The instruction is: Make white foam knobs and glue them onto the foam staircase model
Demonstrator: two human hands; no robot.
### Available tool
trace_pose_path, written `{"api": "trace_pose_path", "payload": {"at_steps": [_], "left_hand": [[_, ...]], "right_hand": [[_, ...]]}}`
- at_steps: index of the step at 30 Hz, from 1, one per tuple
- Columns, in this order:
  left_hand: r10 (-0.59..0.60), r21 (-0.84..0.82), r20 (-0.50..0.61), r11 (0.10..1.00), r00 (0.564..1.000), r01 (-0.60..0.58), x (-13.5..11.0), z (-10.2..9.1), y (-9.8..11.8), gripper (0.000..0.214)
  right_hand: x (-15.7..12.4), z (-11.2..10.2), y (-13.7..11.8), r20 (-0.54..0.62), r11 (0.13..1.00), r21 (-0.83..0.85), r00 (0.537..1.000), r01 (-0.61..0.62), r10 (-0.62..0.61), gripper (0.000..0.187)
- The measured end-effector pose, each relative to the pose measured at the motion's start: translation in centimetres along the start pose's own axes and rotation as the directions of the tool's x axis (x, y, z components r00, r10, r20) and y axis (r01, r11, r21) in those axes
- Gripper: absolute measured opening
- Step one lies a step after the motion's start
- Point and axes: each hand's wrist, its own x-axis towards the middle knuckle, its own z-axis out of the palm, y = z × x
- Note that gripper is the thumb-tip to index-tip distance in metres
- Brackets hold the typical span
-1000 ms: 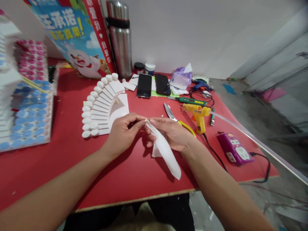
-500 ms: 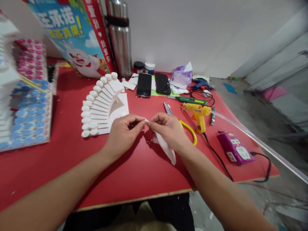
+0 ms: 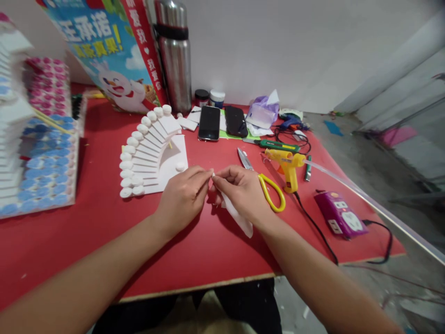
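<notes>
Two bare hands meet above a red worktop [image 3: 208,264], pinching the narrow end of a white strip [image 3: 239,220] between their fingertips. The fingers of the left hand [image 3: 182,197] close on the strip's tip, while the thumb and forefinger of the right hand [image 3: 243,192] grip it just beside them; the strip's loose tail slants out beneath the right palm. The step in hand appears to be rolling or folding that end into a tight core, though the fingers hide most of it. The next move seems to call for a firm, even pinch on the left and a steady feed of the tail from the right, lest the winding slip loose. Beyond the left hand lies a white fan-shaped piece [image 3: 149,150] edged with white rolls [image 3: 126,164], a single white roll [image 3: 180,166] on its flat base. Yellow-handled scissors [image 3: 282,200] lie beside the right hand, near a yellow glue gun [image 3: 290,178].
</notes>
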Motion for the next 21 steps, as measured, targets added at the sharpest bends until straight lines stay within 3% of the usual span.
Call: {"api": "trace_pose_path", "payload": {"at_steps": [4,9,12,15,17,19,21], "left_hand": [[-0.006,-0.064,-0.026,0.998,1.000,0.005,-0.2,0.2,0.2,0.024],[-0.118,-0.259,-0.031,0.960,0.993,0.106,0.0,0.1,0.3,0.019],[-0.308,-0.472,0.073,0.827,0.949,0.305,0.4,-0.3,0.3,0.014],[-0.475,-0.618,0.279,0.577,0.835,0.535,0.9,-0.7,0.2,0.015],[-0.501,-0.636,0.361,0.485,0.787,0.600,1.0,-0.9,0.1,0.017],[-0.488,-0.650,0.376,0.466,0.788,0.600,1.1,-1.0,0.2,0.017],[-0.463,-0.657,0.346,0.501,0.816,0.563,1.0,-1.0,0.3,0.016]], "right_hand": [[0.1,-0.2,0.4,0.010,1.000,0.004,1.000,0.015,-0.015,0.025],[0.1,-0.8,0.5,0.037,0.984,-0.144,0.994,0.104,-0.100,0.019],[0.0,-1.2,0.2,0.075,0.949,-0.263,0.984,0.173,-0.158,0.016],[0.0,-1.5,-0.2,0.104,0.875,-0.422,0.972,0.237,-0.213,0.015],[0.1,-1.7,-0.3,0.122,0.821,-0.497,0.960,0.280,-0.253,0.014],[0.1,-1.8,-0.3,0.138,0.786,-0.528,0.946,0.322,-0.294,0.014],[0.1,-1.9,-0.2,0.139,0.766,-0.538,0.934,0.351,-0.330,0.013]]}}
